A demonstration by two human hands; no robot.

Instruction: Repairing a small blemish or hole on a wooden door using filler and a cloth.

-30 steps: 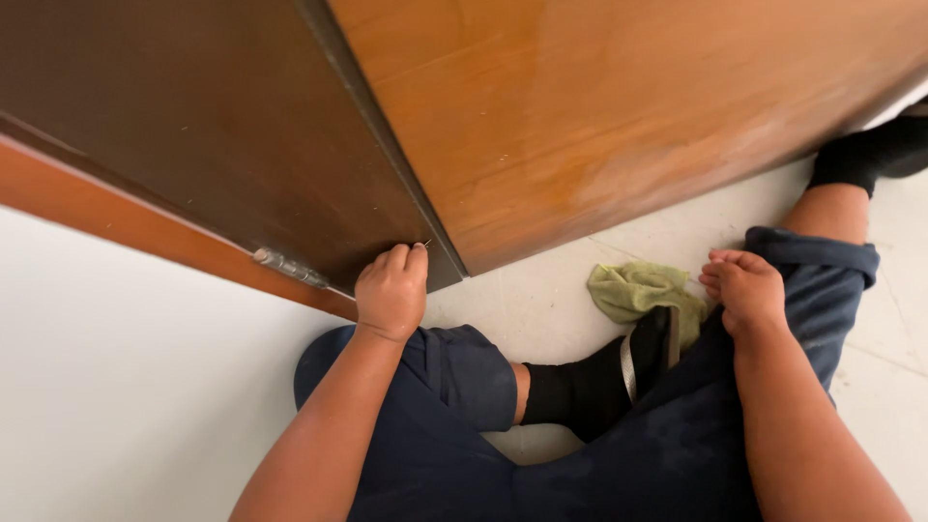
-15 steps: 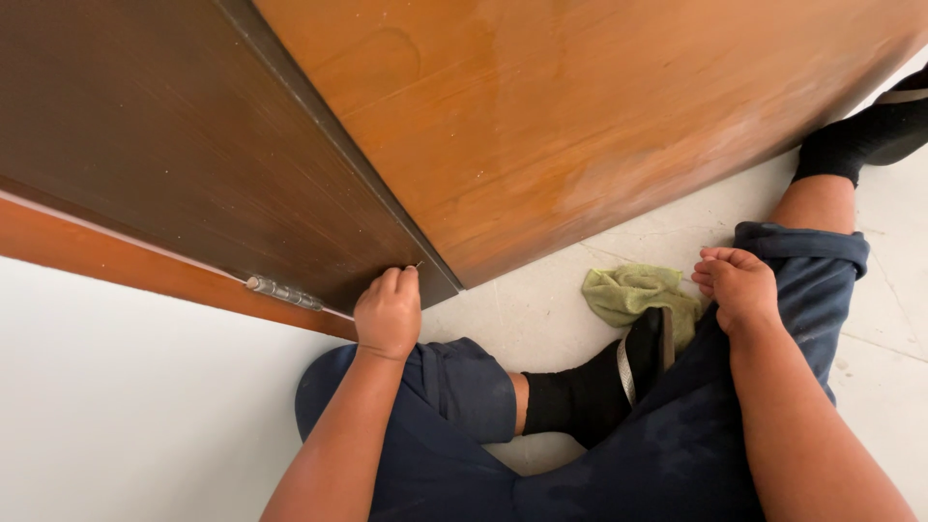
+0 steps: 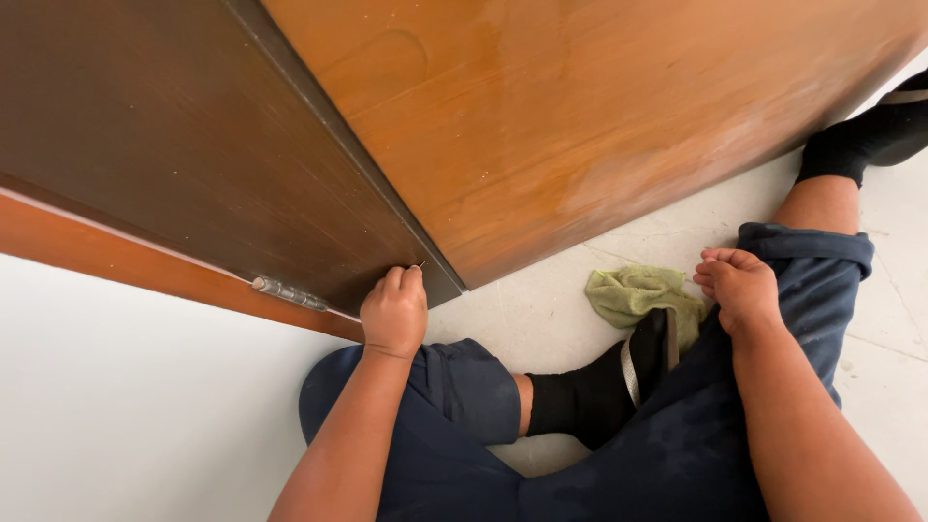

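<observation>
Fingers (image 3: 411, 280) of left hand (image 3: 393, 314) hide something against the door edge (image 3: 387, 208).

This looks like a room in a home. A hinged brown wooden door (image 3: 599, 126) stands over a pale tiled floor (image 3: 541, 319). A plain white wall (image 3: 126, 406) runs beside it.

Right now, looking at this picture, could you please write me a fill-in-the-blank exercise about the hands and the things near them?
1. The left hand touches the bottom corner of the wooden ____.
2. The right hand rests on the person's own ____.
3. The crumpled cloth on the floor is ____ in colour.
4. The sock is ____.

Missing words: door; leg; green; black
</observation>
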